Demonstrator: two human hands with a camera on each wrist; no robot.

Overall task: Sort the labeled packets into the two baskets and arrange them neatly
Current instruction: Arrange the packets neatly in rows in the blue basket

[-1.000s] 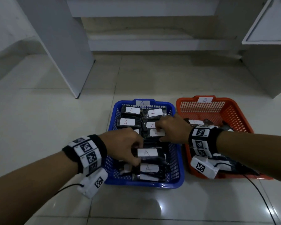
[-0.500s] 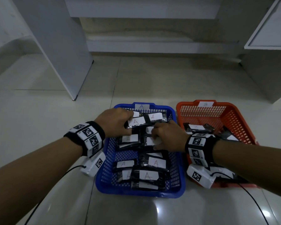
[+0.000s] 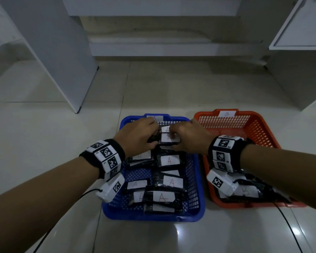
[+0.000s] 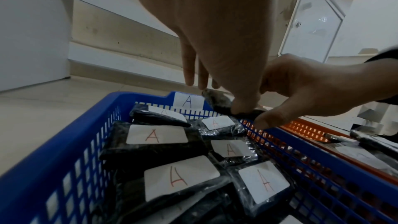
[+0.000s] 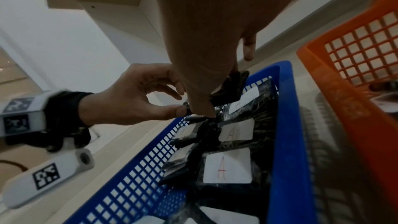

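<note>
The blue basket [image 3: 199,179], tagged A, holds several black packets with white A labels [image 3: 169,160]. At its far end my left hand [image 3: 154,141] and right hand [image 3: 173,143] meet over one black packet [image 3: 169,139]. Each hand pinches it by an end. In the left wrist view my thumb presses on the black packet [image 4: 219,101], raised above the basket's far rim. The right wrist view shows the same packet [image 5: 230,89] pinched from both sides. The orange basket [image 3: 263,123], tagged B, holds B packets [image 3: 248,192], partly hidden by my right wrist.
The baskets stand side by side on a pale tiled floor [image 3: 44,143]. A white panel [image 3: 62,61] stands at the back left, a white cabinet [image 3: 299,52] at the back right, and a low step [image 3: 171,48] behind. A thin cable [image 3: 288,221] trails from my right wrist.
Both hands have moved from the middle of the blue basket to its far end. The left hand left the near packets and joined the right on one packet.
</note>
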